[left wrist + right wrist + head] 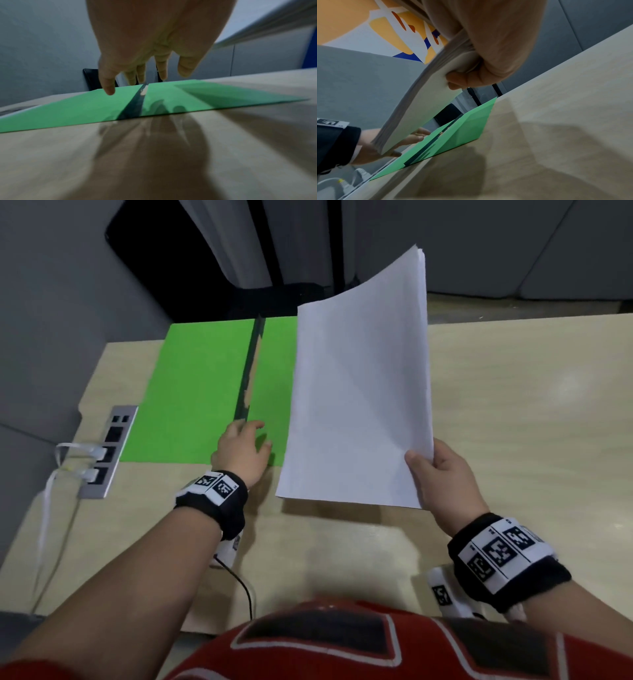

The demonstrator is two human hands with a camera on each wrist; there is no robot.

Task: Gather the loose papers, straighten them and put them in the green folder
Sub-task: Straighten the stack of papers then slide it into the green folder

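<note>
Right hand [442, 474] pinching paper stack [359, 392] by 1 near corner, thumb on top, stack lifting off desk [513, 405] and bowing. Left hand [241, 450] hovering, fingers relaxed, holding nothing, over open green folder [191, 392] near spine. Risks: single-corner grip letting sheets fan or slip; unpinned folder sliding as stack is landing.
</note>
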